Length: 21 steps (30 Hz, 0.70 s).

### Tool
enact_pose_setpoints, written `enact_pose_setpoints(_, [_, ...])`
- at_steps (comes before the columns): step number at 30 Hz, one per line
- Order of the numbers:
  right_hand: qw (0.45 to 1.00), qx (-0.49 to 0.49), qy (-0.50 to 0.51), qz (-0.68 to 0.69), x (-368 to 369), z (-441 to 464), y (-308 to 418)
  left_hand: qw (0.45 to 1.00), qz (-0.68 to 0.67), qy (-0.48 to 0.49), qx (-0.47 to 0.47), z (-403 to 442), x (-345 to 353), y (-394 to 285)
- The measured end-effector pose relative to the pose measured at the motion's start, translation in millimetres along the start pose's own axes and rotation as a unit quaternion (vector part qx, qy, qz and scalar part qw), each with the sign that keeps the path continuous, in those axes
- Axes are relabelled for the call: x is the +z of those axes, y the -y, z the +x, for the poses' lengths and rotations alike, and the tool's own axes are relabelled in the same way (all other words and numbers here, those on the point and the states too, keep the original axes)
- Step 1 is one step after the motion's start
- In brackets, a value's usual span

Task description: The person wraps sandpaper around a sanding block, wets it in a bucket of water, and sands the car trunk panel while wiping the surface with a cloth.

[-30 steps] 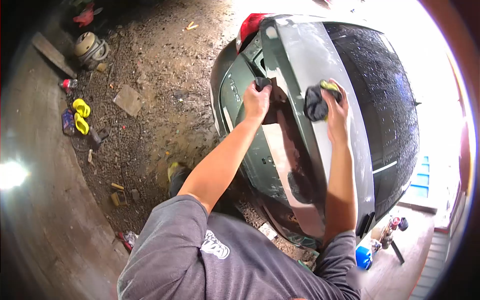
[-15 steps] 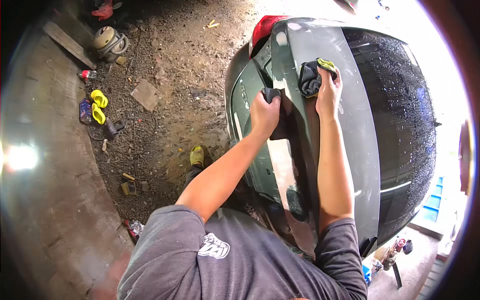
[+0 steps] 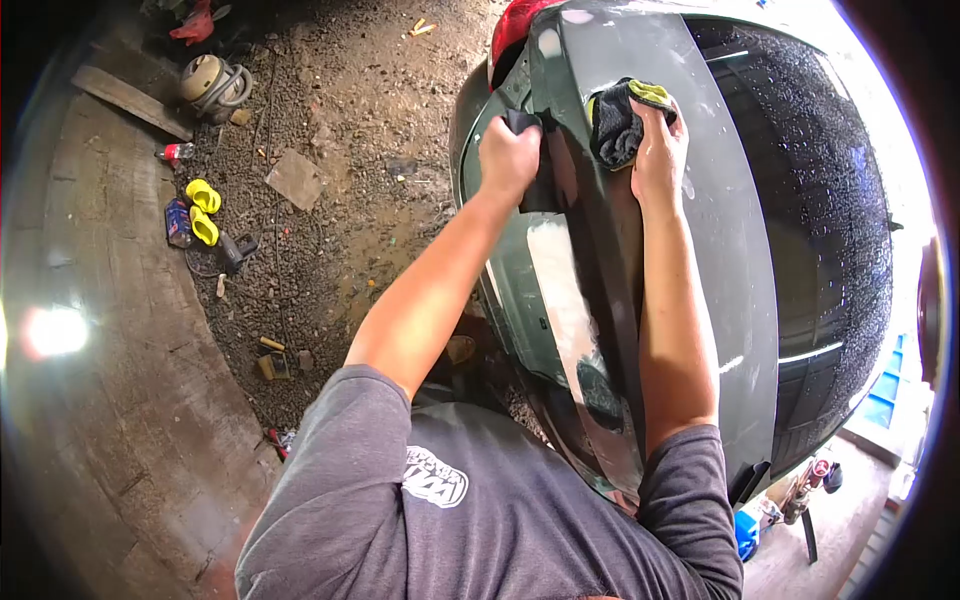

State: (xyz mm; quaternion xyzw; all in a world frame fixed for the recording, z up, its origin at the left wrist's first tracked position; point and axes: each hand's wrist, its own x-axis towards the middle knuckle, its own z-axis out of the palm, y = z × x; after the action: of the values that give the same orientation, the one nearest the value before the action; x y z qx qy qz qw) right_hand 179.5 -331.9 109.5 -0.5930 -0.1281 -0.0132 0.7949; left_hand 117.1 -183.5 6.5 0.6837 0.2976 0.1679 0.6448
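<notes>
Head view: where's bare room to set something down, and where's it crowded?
Mostly bare: the brown ground between the flat, square brown slab and the dark grey-green car. Crowded: around the bright yellow rubber clogs, with a dark blue object close by.

Your one view looks from the camera on your head, facing forward and steeply down over your shirt [image 3: 540, 520], so your arms [image 3: 430, 270] stretch up from the lower edge. It sits near enough to show your left hand [image 3: 510, 157] and right hand [image 3: 658, 160] above the middle, while its wide, curved field takes in the car [image 3: 715, 270] on the right and the gravel ground [image 3: 345, 240] on the left.
</notes>
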Motion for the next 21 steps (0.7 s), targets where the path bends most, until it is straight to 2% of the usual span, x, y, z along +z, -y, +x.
enact_pose_setpoints(2, [1.0,0.006,-0.002,0.008,2.9,1.0,0.7,1.0,0.024,0.006,-0.018,-30.2,-4.4,-8.6])
enact_pose_setpoints(3, [1.0,0.007,-0.001,0.008,3.3,3.6,0.3,1.0,-0.01,0.014,0.014,-50.4,-8.2,-13.4])
enact_pose_setpoints(4, [1.0,0.009,-0.001,0.007,3.0,4.0,-0.1,0.999,-0.042,0.014,0.003,-54.1,-5.4,-8.2])
enact_pose_setpoints(6, [1.0,0.005,0.013,-0.009,0.2,2.6,-0.9,1.0,-0.018,0.008,0.016,-32.7,-6.1,-10.5])
enact_pose_setpoints(7, [0.999,-0.005,0.025,-0.021,-0.4,3.1,-1.4,1.0,-0.01,0.01,-0.014,-4.0,1.2,0.5])
enact_pose_setpoints(8, [0.999,-0.015,0.035,-0.033,-1.8,0.2,-1.0,0.998,-0.06,0.015,0.004,15.3,8.3,13.5])
enact_pose_setpoints(11, [0.998,-0.021,0.027,-0.057,1.5,-0.1,-1.0,0.999,0.032,0.01,0.01,-43.0,-11.9,-31.3])
enact_pose_setpoints(12, [0.997,-0.031,0.035,-0.067,-1.2,2.0,-3.8,0.999,-0.017,0.035,0.002,-61.8,-14.6,-28.3])
enact_pose_setpoints(14, [0.993,-0.046,0.049,-0.092,-8.4,3.2,-9.1,0.998,-0.06,0.032,0.01,-52.5,-3.6,-5.2])
enact_pose_setpoints(16, [0.998,-0.008,0.027,-0.058,-7.5,6.3,-8.4,1.0,-0.003,0.007,0.011,-30.5,-4.7,-17.1])
enact_pose_setpoints(17, [0.999,0.012,0.013,-0.04,-7.6,3.0,-6.7,0.999,-0.027,0.017,-0.041,-5.2,-0.6,-9.1])
enact_pose_setpoints(18, [1.0,0.02,-0.001,-0.023,-5.4,2.0,-3.6,0.996,-0.069,0.043,-0.041,-0.8,-3.8,-16.2])
enact_pose_setpoints(21, [1.0,0.02,-0.012,-0.009,-0.9,2.4,-3.4,0.998,0.052,-0.006,0.032,-48.7,-9.1,-32.0])
